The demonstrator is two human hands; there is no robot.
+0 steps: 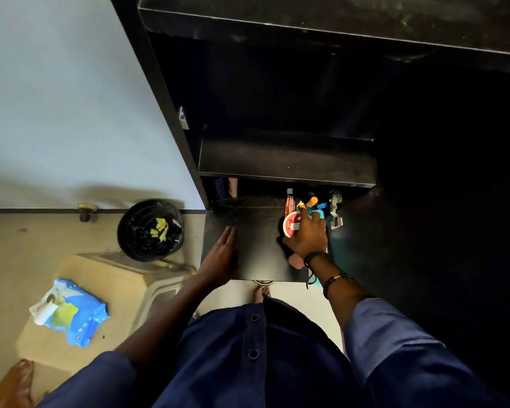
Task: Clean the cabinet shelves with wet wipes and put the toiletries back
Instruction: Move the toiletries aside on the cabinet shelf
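Red tin [290, 227] in right hand [308, 238], left hand [220, 256] on shelf [258, 245]

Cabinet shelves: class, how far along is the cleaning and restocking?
Done: crumpled wipes lie in the bin. In hand: right hand grips a red tub among toiletries on the bottom shelf; left hand rests flat there. Left: the shelf above shows no toiletries.

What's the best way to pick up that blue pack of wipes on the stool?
From above. The wipes pack lies flat on the stool, so nothing slides under it. Pinch across its middle, fingers on two opposite edges; it looks soft, so squeeze gently. Avoid the white wipe sticking out of it, which would probably pull free instead of lifting the pack.
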